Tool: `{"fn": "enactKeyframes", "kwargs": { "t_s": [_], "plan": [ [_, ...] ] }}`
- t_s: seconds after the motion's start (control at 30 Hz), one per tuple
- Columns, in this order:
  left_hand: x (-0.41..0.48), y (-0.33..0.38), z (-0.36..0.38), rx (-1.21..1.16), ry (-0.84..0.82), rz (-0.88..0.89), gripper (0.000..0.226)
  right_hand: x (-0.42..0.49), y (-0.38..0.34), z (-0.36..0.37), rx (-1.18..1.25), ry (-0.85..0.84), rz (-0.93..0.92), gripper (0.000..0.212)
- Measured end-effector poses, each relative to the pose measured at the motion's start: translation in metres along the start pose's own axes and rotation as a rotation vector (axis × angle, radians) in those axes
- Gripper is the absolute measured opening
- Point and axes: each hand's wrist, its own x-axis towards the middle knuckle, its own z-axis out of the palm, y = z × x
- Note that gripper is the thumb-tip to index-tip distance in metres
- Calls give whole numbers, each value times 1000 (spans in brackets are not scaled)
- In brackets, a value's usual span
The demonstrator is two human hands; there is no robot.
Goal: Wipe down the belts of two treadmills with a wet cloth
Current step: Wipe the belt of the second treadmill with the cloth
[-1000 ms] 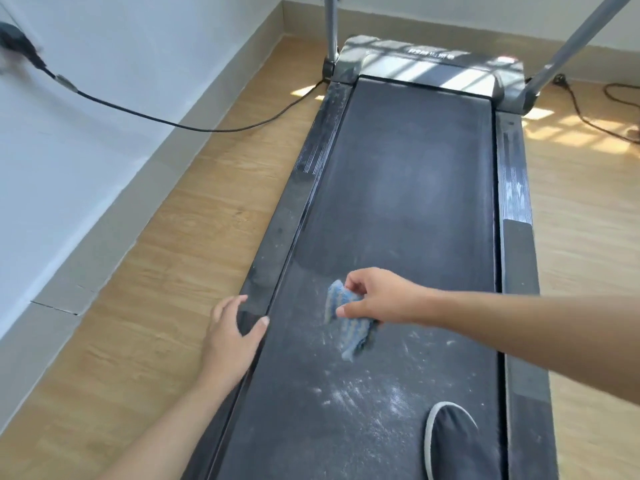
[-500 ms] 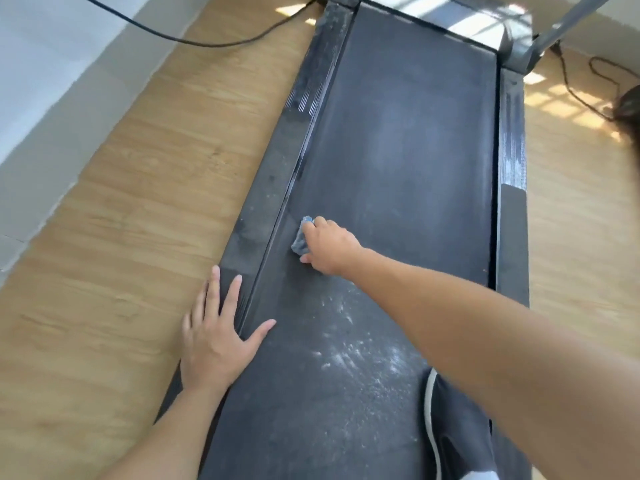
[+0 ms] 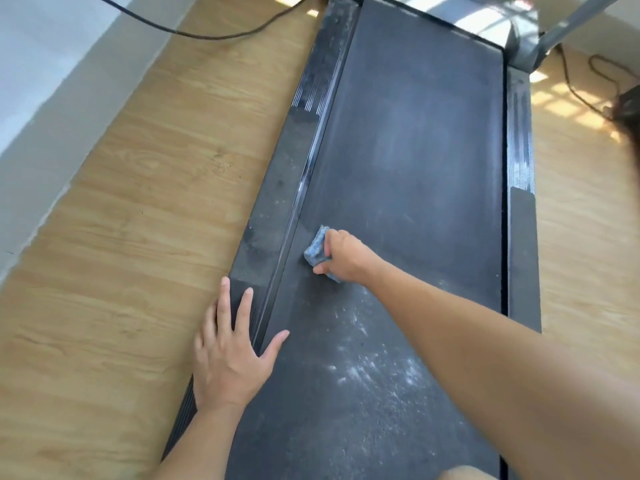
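Note:
A dark grey treadmill belt (image 3: 408, 161) runs from near me up to the top of the view, with white dusty smears (image 3: 367, 368) on its near part. My right hand (image 3: 346, 258) grips a folded blue cloth (image 3: 316, 250) and holds it down on the belt close to its left edge. My left hand (image 3: 230, 355) lies flat with spread fingers on the black left side rail (image 3: 277, 202), its thumb reaching onto the belt.
Wooden floor (image 3: 138, 237) lies on both sides of the treadmill. A black cable (image 3: 207, 34) crosses the floor at the upper left near the grey skirting and white wall. A grey upright post (image 3: 568, 32) and another cable (image 3: 575, 88) are at the upper right.
My right hand carried the cloth from the belt's middle toward its left edge. My left hand's fingers went from curled to flat on the side rail. The camera tilted down and closer.

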Motion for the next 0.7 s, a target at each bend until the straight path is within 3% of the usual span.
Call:
{"fn": "enactKeyframes", "kwargs": {
  "t_s": [0.2,0.33,0.43,0.63,0.7],
  "plan": [
    [0,3,4,6,34,-18,97,5,18,14,192,93,-68,40],
    [2,8,4,92,23,-21,96,8,14,10,124,66,-89,40],
    [1,5,4,53,40,-34,96,0,14,20,25,139,-127,40],
    [2,5,4,10,47,-40,96,19,18,-10,155,359,-219,18],
    [3,5,5,4,53,-45,95,37,8,-18,64,410,-244,13]
  ]
}}
